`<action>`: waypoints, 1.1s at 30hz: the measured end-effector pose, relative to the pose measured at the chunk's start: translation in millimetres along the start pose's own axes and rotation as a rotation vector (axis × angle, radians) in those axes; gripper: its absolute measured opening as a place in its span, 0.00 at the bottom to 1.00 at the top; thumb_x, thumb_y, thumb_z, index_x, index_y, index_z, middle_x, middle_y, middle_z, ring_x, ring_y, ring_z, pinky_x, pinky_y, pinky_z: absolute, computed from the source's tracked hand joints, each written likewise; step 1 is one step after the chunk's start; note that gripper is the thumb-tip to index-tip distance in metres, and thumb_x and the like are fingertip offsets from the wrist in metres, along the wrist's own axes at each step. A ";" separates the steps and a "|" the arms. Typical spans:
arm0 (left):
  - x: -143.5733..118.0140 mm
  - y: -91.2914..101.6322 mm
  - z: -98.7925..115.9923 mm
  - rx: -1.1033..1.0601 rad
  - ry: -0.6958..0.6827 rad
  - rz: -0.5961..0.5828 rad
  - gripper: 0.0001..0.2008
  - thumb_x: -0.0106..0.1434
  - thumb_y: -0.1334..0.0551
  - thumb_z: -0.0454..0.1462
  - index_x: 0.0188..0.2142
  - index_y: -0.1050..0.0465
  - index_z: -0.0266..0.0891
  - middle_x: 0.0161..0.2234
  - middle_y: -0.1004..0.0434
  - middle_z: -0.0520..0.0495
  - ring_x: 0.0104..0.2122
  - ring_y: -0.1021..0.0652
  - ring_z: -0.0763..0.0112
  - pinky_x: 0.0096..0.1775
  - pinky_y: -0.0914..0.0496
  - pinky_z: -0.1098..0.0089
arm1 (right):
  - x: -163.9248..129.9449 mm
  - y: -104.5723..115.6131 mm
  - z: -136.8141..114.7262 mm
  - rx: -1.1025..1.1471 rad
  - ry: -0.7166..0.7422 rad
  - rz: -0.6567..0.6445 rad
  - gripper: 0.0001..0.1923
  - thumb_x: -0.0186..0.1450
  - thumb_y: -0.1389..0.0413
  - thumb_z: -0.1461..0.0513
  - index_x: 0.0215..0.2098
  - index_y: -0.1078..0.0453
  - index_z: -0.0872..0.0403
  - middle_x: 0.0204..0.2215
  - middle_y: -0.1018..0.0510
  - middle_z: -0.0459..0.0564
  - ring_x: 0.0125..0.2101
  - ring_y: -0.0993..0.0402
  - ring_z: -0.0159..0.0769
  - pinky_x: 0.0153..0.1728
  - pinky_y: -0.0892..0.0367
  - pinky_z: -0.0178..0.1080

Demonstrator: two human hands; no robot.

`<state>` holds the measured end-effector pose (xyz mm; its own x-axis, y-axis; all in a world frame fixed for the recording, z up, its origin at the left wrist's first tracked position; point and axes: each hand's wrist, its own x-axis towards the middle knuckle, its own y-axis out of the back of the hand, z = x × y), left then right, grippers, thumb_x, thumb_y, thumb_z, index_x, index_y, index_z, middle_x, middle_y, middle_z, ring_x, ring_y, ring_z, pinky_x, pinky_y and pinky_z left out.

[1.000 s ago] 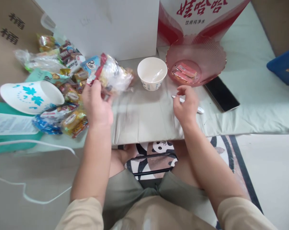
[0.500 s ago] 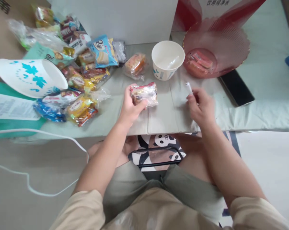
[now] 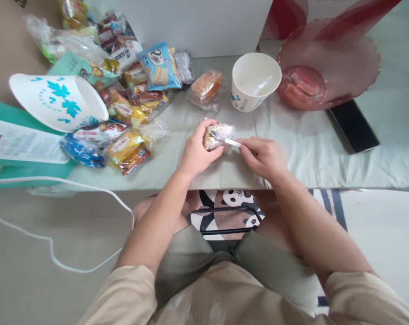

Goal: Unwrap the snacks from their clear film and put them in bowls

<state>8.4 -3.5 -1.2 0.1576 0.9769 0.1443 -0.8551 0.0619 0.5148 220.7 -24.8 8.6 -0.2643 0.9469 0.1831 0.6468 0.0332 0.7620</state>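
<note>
Head view: two hands, one wrapped snack, one small blade.
Just before the white bowl (image 3: 256, 81), left hand (image 3: 195, 153) grips the wrapped snack (image 3: 217, 135); right hand (image 3: 261, 155) pinches the small blade (image 3: 230, 142).

A large "Q" stands on the blue snack packet (image 3: 159, 67)

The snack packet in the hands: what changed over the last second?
The left hand brought a wrapped snack packet from the pile to the table's middle and keeps its grip. The right hand picked up a thin white tool and moved left, so its tip now meets the packet. The paper bowl, pink dish and snack pile stayed put.
</note>
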 end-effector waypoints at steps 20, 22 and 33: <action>0.1 -24.2 6.8 0.123 -0.220 0.071 0.33 0.55 0.29 0.55 0.54 0.30 0.41 0.55 0.24 0.38 0.55 0.24 0.54 0.56 0.28 0.58 | -20.9 43.7 57.2 -0.211 -0.199 0.253 0.23 0.65 0.45 0.56 0.57 0.28 0.53 0.52 0.24 0.63 0.56 0.29 0.57 0.58 0.35 0.60; -0.2 -25.3 11.1 0.050 -0.119 0.086 0.21 0.59 0.31 0.49 0.47 0.26 0.41 0.51 0.21 0.41 0.52 0.21 0.58 0.55 0.27 0.61 | -17.6 31.9 43.6 -0.057 -0.013 0.145 0.25 0.65 0.45 0.55 0.59 0.30 0.52 0.55 0.24 0.61 0.57 0.28 0.54 0.59 0.34 0.57; 8.2 -7.3 11.7 -0.617 0.415 0.184 0.06 0.60 0.38 0.39 0.31 0.25 0.40 0.33 0.18 0.47 0.35 0.18 0.67 0.33 0.25 0.71 | -0.1 4.2 10.9 0.210 0.119 0.087 0.08 0.67 0.47 0.61 0.37 0.25 0.51 0.41 0.19 0.53 0.44 0.22 0.42 0.49 0.28 0.46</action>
<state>21.8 1.7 6.2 -0.1083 0.9718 -0.2095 -0.9896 -0.1254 -0.0699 231.3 -21.3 5.0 -0.2756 0.9051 0.3237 0.8018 0.0307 0.5968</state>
